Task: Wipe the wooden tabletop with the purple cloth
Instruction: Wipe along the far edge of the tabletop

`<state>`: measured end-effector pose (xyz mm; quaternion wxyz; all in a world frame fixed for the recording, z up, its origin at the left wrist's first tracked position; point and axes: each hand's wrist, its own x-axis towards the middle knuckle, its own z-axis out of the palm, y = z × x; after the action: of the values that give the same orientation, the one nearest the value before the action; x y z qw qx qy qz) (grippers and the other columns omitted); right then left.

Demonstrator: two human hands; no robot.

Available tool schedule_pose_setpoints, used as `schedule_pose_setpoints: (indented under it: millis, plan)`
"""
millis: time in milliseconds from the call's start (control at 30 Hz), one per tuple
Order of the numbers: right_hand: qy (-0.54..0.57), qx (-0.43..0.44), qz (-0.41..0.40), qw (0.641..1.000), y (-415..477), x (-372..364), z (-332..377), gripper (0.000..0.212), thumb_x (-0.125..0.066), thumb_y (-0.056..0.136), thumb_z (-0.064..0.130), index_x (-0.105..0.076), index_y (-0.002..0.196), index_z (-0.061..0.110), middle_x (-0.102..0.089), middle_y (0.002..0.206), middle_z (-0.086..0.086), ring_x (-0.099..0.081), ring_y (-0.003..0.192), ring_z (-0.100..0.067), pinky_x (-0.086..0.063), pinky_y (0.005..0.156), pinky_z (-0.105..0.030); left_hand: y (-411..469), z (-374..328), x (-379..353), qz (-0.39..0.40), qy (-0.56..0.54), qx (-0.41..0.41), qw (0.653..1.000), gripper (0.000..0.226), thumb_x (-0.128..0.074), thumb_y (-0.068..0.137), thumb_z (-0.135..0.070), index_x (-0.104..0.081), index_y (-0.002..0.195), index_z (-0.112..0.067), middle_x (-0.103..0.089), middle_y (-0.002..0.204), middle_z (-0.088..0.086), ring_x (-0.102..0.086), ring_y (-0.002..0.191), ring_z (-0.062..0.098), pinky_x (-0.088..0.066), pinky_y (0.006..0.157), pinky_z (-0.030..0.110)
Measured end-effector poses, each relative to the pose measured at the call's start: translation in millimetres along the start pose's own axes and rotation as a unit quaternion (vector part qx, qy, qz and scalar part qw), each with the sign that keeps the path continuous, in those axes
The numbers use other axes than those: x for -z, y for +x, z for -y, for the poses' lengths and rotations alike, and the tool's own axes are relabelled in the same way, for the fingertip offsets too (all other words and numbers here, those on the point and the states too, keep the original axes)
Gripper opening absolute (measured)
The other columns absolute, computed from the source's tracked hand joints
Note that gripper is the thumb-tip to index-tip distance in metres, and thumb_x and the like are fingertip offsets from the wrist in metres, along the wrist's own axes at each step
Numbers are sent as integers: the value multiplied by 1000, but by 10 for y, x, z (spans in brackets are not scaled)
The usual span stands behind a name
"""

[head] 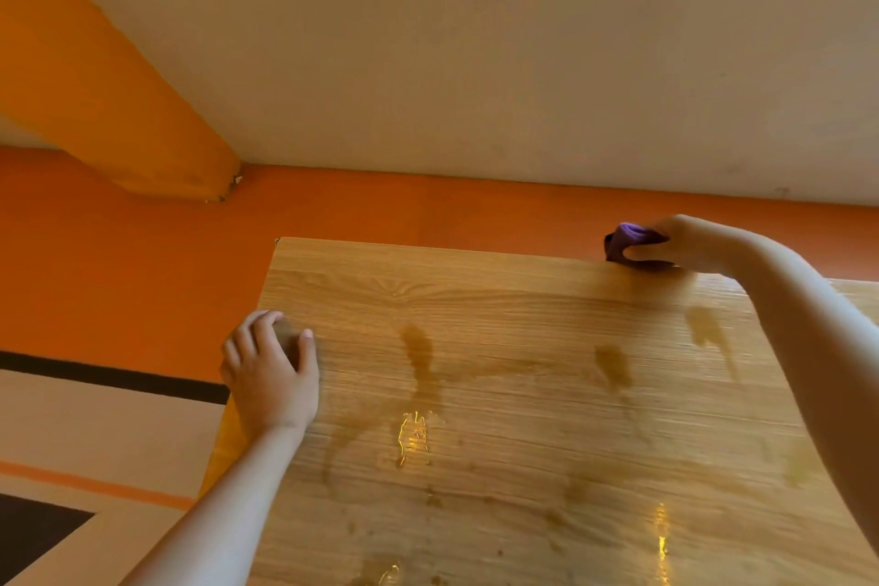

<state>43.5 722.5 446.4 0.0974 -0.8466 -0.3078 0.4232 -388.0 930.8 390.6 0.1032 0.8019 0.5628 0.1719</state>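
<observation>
We see a glossy wood-grain desk [523, 395] with wet, shiny smears [414, 438]; the purple cloth [628, 245] looks soft, matt.

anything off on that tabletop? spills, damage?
Yes. The wooden tabletop is wet: dark damp streaks near the middle and right, and glinting liquid pools toward the near side. The right hand holds the purple cloth at the far edge, away from them. There is also chipped paint at the foot of the orange beam.
</observation>
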Motion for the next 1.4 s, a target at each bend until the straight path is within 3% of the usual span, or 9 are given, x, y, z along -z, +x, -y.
schedule_pose_setpoints:
  millis: [267, 467, 567, 700, 800, 900, 967, 1100, 1400]
  plan:
    - [10, 33, -14, 999, 111, -321, 627, 19, -60, 91, 32, -59, 99, 16, -59, 79, 2, -52, 67, -13, -36, 58, -25, 5, 40, -14, -8, -2, -1, 1000, 33, -61, 90, -30, -53, 116, -11, -49, 128, 10, -41, 116, 33, -36, 93, 48]
    - [-13, 95, -36, 995, 340, -698, 1177, 37, -58, 90, 36, -58, 119, 13, -63, 97, -5, -58, 82, -20, -43, 69, -29, -20, 31, -6, 9, 8, 8, 1000, 33, -59, 91, -30, -53, 117, -11, -50, 128, 10, -41, 116, 32, -36, 93, 47]
    - [-24, 103, -36, 994, 340, -662, 1074, 34, -58, 91, 35, -58, 118, 13, -62, 94, -4, -56, 75, -16, -40, 60, -24, -36, -65, 32, 11, 40, 8, 999, 34, -59, 91, -27, -54, 118, -7, -51, 129, 15, -41, 118, 35, -33, 97, 51]
    - [-18, 102, -23, 994, 272, -497, 756, 29, -58, 91, 34, -57, 113, 15, -60, 89, -1, -54, 73, -14, -38, 58, -23, -72, -929, -31, 11, -47, -97, 994, 39, -47, 94, -32, -53, 123, -7, -47, 132, 10, -38, 125, 26, -26, 106, 38]
    - [-8, 101, -27, 994, 172, -350, 392, 21, -58, 91, 33, -57, 106, 19, -59, 84, 3, -53, 72, -13, -38, 59, -23, -157, -1849, -293, 114, -85, -221, 965, 48, -39, 94, -41, -49, 131, -11, -46, 137, 4, -37, 129, 20, -23, 109, 30]
    - [-2, 87, -37, 996, 30, -130, -95, 10, -59, 91, 31, -57, 90, 21, -60, 84, 1, -52, 71, -14, -37, 58, -24, -214, -2538, -656, 192, -68, -257, 945, 53, -45, 96, -41, -38, 141, -13, -41, 145, 1, -32, 135, 19, -20, 113, 33]
    - [0, 69, -36, 997, -90, 52, -399, 16, -59, 91, 29, -52, 78, 25, -57, 79, 2, -48, 67, -12, -33, 56, -24, -234, -2731, -870, 209, -48, -255, 943, 46, -45, 96, -43, -44, 134, -16, -48, 137, 0, -38, 129, 19, -24, 110, 34]
    - [26, 28, -44, 998, -262, 342, -997, 19, -61, 90, 30, -55, 75, 19, -55, 72, 0, -45, 61, -15, -28, 54, -28, -287, -2780, -1088, 172, -41, -248, 953, 25, -43, 92, -44, -53, 92, -21, -58, 93, -7, -49, 94, 17, -36, 87, 33]
    - [-14, 133, -15, 991, 80, 122, -474, 18, -58, 90, 36, -58, 92, 18, -59, 79, 3, -55, 70, -15, -40, 58, -26, -293, -2870, -1020, 166, 2, -236, 958, 30, -42, 91, -44, -57, 79, -20, -57, 78, -10, -47, 81, 16, -30, 75, 30]
